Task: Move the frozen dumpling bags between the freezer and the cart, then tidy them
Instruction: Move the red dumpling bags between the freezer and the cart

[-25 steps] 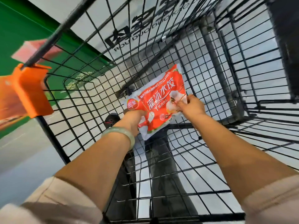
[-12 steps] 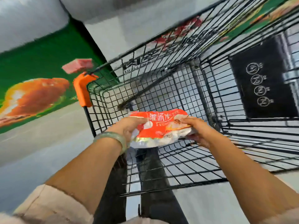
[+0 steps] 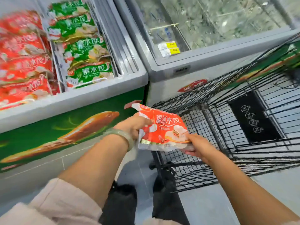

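Red plastic dumpling bag (image 3: pixel 164 129) is in mid-air by the corner of the black wire cart (image 3: pixel 203 172), with the fingers of your left hand (image 3: pixel 133 125) and right hand (image 3: pixel 197 146) clamped on its ends, so placing it in the grey-rimmed open freezer (image 3: pixel 78 99) and tidying seemingly remain.

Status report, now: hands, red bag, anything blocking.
Left hand and right hand both grip the red dumpling bag. Bag in the air at the cart edge, short of the freezer. Nothing seen blocking.
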The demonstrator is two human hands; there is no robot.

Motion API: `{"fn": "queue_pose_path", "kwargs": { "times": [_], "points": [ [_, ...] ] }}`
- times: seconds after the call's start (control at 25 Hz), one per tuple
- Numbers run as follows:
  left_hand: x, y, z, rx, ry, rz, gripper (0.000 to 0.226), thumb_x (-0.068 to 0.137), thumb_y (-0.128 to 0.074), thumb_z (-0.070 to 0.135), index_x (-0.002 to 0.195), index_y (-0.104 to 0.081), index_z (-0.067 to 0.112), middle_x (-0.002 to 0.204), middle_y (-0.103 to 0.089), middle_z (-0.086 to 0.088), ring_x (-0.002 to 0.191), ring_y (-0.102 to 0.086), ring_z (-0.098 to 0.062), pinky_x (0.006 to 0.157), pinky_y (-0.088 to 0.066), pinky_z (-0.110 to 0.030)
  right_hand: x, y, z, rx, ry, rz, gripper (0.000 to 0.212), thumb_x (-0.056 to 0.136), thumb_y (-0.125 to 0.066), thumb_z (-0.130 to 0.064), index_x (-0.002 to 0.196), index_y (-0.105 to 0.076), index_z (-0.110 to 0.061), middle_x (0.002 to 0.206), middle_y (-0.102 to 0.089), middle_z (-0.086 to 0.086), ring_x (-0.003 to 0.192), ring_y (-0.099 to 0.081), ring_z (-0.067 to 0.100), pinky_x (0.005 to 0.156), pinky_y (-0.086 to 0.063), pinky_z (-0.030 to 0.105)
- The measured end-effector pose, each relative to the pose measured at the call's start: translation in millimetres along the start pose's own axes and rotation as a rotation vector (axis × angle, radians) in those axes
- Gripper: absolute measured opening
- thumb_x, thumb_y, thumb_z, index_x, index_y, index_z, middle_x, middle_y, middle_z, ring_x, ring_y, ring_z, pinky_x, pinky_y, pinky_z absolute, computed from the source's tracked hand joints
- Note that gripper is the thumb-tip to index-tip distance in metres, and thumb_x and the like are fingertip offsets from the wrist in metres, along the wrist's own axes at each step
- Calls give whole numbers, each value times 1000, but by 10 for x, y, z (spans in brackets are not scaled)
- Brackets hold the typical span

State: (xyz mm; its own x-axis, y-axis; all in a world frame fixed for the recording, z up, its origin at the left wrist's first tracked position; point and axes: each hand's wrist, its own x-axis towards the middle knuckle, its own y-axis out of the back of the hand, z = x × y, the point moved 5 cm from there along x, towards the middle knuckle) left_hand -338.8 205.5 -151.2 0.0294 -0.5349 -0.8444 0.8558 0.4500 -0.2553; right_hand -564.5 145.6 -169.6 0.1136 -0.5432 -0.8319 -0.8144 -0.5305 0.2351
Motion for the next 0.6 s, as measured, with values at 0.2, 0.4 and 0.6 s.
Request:
{"fn": "queue_pose_path", "kwargs": {
  "times": [0.2, 0.4, 0.6],
  "points": [
    [-797, 1103, 339, -88, -151, 18, 38, 93, -52, 3, 130, -45, 8, 114, -66, -22, 93, -67, -36, 71, -57, -51, -519, -1048, -569, -49, 110, -36, 27, 98, -43, -33, 99, -60, -12, 99, -71, 11, 89, -66, 26, 90, -52, 42],
    [-1664, 2236, 490, -183, -301, 121, 40, 89, -58, 4, 129, -49, 7, 114, -66, -23, 87, -69, -33, 73, -58, -49, -836, -2207, -1282, -144, 208, -123, 31, 100, -39, -29, 83, -57, -11, 72, -59, 2, 53, -59, 8, 48, -48, 21],
    [-2286, 3243, 564, -323, -418, 241, 32, 90, -58, 8, 123, -56, 7, 97, -72, -15, 76, -73, -27, 70, -60, -43, -1179, -3318, -1871, -289, 293, -322, 35, 98, -41, -41, 90, -62, -14, 83, -66, 7, 69, -59, 19, 62, -46, 28]
  ]
}}
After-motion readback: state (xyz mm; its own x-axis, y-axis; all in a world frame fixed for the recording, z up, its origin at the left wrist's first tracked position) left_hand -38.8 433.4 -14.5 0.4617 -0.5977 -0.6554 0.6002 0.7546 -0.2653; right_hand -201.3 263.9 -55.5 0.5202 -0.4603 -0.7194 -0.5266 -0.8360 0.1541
